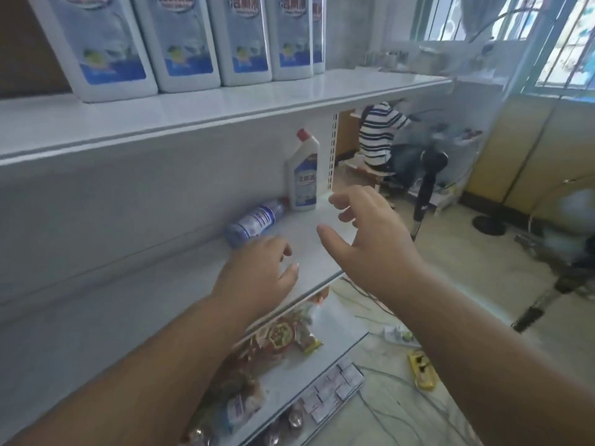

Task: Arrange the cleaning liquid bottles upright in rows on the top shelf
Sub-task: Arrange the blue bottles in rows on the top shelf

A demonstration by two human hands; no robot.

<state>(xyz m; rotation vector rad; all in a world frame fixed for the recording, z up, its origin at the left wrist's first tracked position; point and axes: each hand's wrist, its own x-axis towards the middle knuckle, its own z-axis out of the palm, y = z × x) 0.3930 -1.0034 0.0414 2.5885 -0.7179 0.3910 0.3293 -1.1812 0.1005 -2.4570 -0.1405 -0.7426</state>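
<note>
Both bare forearms stretch over the middle shelf (180,278); left hand (257,278) and right hand (370,239) have a spread, empty grip; better take the upright white red-capped cleaning bottle (302,175) by its body, then the toppled blue bottle (254,222); top shelf (289,94) has room right of the standing row (180,43).

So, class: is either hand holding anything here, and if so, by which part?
Nothing is held. The left hand and right hand both hover with loose fingers over the middle shelf, short of the two bottles there.
</note>
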